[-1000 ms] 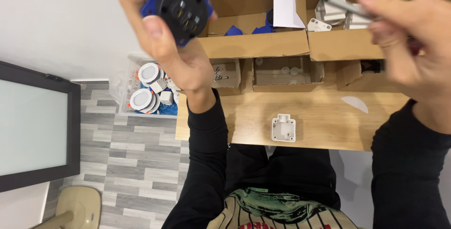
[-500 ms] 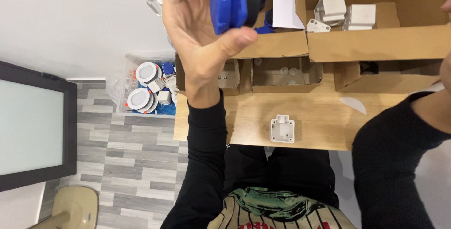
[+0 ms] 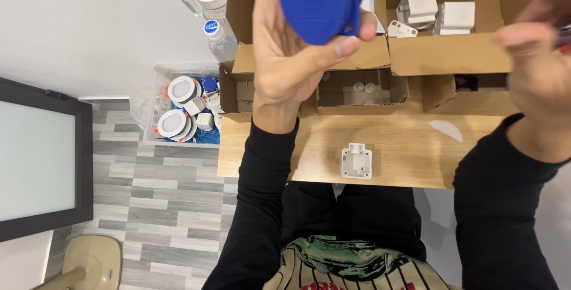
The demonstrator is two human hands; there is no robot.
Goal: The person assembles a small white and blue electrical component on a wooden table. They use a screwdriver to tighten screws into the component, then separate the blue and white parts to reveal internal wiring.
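My left hand [image 3: 285,58] is raised close to the camera, gripping a round blue plastic part [image 3: 321,1] with its smooth back turned toward me. My right hand [image 3: 535,70] is at the right edge and blurred. Its fingers are curled around a dark-handled tool [image 3: 562,34], of which only a sliver shows. The two hands are apart. Below them, a small white square fitting [image 3: 356,161] lies alone on the wooden table [image 3: 404,147], near its front edge.
Open cardboard boxes [image 3: 452,58] with white parts line the back of the table. A white half-disc [image 3: 446,129] lies at the right. On the floor to the left are a clear bin of round white lamps [image 3: 178,108], a bottle [image 3: 220,37], a dark framed panel [image 3: 41,159] and a stool [image 3: 89,263].
My left hand has turned the blue part from its black face to its blue back. My right hand left the view, then came back at the right edge.
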